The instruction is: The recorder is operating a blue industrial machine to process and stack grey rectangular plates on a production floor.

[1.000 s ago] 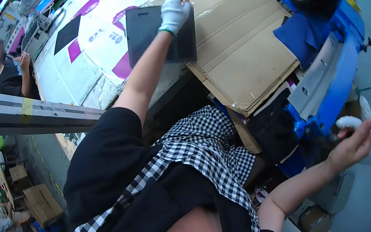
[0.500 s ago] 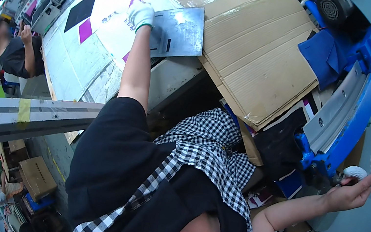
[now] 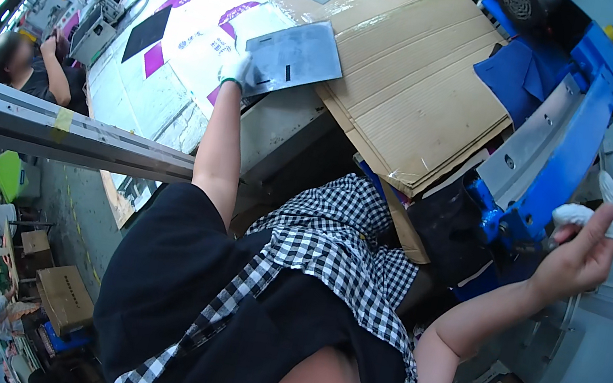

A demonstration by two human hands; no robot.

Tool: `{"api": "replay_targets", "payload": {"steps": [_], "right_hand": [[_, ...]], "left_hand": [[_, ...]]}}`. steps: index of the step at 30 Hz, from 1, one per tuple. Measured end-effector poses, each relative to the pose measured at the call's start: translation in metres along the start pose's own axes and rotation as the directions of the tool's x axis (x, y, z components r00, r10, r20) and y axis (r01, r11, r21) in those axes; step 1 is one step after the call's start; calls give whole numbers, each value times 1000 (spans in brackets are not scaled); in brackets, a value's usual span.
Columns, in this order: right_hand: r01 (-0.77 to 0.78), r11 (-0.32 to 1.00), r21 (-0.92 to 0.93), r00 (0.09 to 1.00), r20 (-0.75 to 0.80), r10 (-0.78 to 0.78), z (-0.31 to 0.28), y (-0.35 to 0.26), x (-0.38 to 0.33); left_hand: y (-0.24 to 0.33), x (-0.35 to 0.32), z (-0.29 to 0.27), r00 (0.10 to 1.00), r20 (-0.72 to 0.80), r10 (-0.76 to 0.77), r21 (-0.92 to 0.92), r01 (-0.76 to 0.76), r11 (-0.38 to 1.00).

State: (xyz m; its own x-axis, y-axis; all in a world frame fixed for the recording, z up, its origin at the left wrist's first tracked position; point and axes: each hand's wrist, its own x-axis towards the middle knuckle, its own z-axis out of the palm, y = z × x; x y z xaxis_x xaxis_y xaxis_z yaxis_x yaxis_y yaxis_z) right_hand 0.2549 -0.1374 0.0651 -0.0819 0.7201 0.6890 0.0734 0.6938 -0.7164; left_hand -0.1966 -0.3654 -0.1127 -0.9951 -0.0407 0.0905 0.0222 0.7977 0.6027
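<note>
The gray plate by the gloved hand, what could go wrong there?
The gray plate might slip if the left hand, at its left side, loses control; it looks near the front edge of the table. Its corners could scratch the white printed sheet. The right hand, with bare skin showing, might bump the blue machine if it's as close as it looks.

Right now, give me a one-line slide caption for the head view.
White-gloved left hand at the left edge of a gray plate, brown cardboard beside it; white fabric at the right hand.
</note>
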Motion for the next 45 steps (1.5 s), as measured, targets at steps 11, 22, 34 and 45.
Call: {"api": "replay_targets", "payload": {"steps": [11,22,34,45], "right_hand": [[-140,987,80,989,47,137,-39,7,30],[-683,92,725,727,687,-11,-53,58,92],[-504,544,671,859,323,397,-154,67,68],[-150,908,391,870,-384,309,-146,80,56]], "left_hand": [[72,-52,-69,944,199,263,-779,-10,627],[326,-207,-65,286,300,910,-891,425,160],[412,-260,-26,-189,353,916,-807,433,400],[446,-329,0,-311,188,932,-982,-75,174]]}}
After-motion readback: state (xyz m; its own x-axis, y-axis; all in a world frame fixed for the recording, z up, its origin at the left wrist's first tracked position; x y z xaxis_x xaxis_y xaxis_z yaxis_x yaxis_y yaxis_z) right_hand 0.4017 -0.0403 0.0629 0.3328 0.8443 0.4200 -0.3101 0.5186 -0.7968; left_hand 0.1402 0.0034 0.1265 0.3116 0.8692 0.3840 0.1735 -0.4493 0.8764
